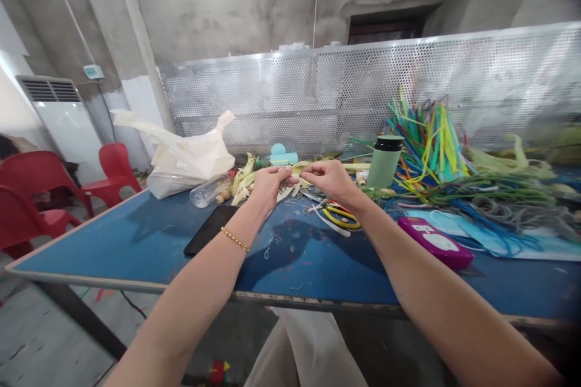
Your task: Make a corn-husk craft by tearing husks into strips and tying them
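Curling over the table, the left hand and right hand nearly meet; what they pinch, if anything, I cannot tell. Husks lie just left of the grip, a bottle farther left, a cup to the right.

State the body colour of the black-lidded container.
The container has a pale green body; best seen in the head view.
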{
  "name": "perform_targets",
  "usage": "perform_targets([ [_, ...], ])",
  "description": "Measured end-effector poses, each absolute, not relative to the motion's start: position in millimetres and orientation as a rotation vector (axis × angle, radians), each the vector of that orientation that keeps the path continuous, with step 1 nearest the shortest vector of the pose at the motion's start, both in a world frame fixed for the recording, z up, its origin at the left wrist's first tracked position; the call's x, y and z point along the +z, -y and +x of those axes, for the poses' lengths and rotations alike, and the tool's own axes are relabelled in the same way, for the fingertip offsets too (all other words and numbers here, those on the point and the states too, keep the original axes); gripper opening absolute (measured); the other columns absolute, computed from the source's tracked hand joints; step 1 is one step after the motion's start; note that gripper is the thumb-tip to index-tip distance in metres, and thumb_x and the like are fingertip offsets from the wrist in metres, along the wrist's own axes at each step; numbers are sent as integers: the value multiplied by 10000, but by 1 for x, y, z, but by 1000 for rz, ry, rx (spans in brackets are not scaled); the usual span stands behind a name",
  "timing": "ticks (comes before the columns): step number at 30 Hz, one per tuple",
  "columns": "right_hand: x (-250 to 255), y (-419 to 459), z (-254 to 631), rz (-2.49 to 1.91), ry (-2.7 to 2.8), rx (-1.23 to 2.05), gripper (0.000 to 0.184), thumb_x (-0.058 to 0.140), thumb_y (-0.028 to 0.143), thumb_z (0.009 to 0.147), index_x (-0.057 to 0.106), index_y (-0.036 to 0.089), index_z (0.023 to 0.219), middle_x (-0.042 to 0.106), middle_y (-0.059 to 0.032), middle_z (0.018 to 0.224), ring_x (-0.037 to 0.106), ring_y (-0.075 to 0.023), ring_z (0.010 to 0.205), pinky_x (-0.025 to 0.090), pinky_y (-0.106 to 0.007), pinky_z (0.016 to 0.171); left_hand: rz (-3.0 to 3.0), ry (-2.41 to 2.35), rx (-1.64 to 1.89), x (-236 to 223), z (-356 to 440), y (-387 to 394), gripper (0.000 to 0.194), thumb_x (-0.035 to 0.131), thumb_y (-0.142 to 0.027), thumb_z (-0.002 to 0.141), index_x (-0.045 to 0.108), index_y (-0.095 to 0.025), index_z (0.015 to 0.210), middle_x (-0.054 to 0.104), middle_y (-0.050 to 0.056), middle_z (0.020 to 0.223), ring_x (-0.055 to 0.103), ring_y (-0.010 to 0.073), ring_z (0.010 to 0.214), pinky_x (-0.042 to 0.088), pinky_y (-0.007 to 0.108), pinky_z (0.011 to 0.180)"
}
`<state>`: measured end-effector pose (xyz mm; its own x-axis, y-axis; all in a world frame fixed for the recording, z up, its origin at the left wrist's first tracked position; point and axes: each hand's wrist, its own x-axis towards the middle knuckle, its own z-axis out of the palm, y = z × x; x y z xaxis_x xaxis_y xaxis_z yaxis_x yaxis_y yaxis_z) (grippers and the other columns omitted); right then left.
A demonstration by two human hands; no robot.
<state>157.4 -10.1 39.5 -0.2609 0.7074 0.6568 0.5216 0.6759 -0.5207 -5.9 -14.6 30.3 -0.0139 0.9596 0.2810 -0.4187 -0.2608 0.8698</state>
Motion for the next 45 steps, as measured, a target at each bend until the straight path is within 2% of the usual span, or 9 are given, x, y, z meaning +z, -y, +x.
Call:
perform_targets([
  [6, 39, 26, 146, -1046, 2115, -456, 280, 501, 258, 911, 749, 182, 805, 681, -48, 723, 529, -150, 650, 257, -284, 590, 1286, -843, 1582, 29, -7, 14, 114, 683, -142, 741, 668, -131, 629, 640, 8, 504, 599, 116, 499, 487, 237, 589],
  [10, 36, 35, 139, -1125, 2114, -653, 278, 483, 263, 938, 732, 178, 848, 700, -65, 821, 545, -160, 683, 226, -302, 579, 1569, -1013, 1642, 25, -10, 11, 150, 650, -189, 772, 695, -147, 635, 650, 10, 514, 574, 120, 495, 456, 234, 558],
  [14, 37, 33, 142, -1090, 2037, -611, 257, 509, 264, 935, 755, 200, 899, 674, -55, 857, 556, -158, 720, 263, -293, 583, 1913, -1164, 1557, 23, -11, 13, 169, 599, -166, 787, 734, -144, 687, 667, 35, 533, 585, 136, 521, 450, 242, 583],
  [18, 42, 25, 152, -1061, 2012, -472, 199, 588, 230, 877, 778, 215, 818, 656, -62, 923, 573, -157, 767, 332, -276, 610, 2106, -1156, 1342, 23, -10, 17, 210, 549, -85, 758, 732, -147, 676, 667, 31, 537, 604, 137, 555, 456, 238, 614],
  [23, 46, 10, 168, -931, 1998, 107, 119, 692, 259, 777, 785, 186, 762, 699, -49, 782, 614, -170, 745, 427, -281, 670, 2062, -947, 1179, 27, -13, 21, 144, 637, -186, 766, 712, -129, 658, 666, 36, 543, 567, 119, 533, 445, 231, 582],
  [29, 48, 13, 170, -871, 1766, 670, 294, 776, 412, 672, 752, 139, 778, 690, -39, 693, 564, -137, 619, 426, -260, 586, 1555, -600, 1209, 31, -9, 26, 230, 798, -298, 677, 714, -92, 735, 674, 66, 572, 597, 119, 523, 485, 257, 614],
  [34, 44, 14, 159, -833, 1718, 608, 403, 791, 494, 636, 696, 134, 791, 559, 13, 577, 434, -98, 538, 306, -225, 500, 1218, -588, 1285, 32, -5, 25, 183, 818, -198, 664, 686, -88, 727, 653, 44, 559, 593, 100, 507, 493, 242, 599],
  [39, 40, 13, 157, -880, 1804, 339, 360, 723, 509, 718, 704, 150, 736, 512, 12, 557, 431, -120, 575, 253, -240, 507, 1114, -629, 1374, 34, -4, 24, 117, 764, -103, 699, 648, -88, 686, 643, 35, 551, 595, 91, 502, 489, 218, 573],
  [45, 40, 15, 156, -911, 1800, 203, 385, 654, 513, 798, 731, 137, 768, 350, 54, 510, 289, -86, 516, 187, -255, 506, 1082, -637, 1420, 34, -2, 24, 100, 700, -61, 747, 631, -85, 678, 635, 38, 535, 594, 94, 483, 483, 218, 557],
])
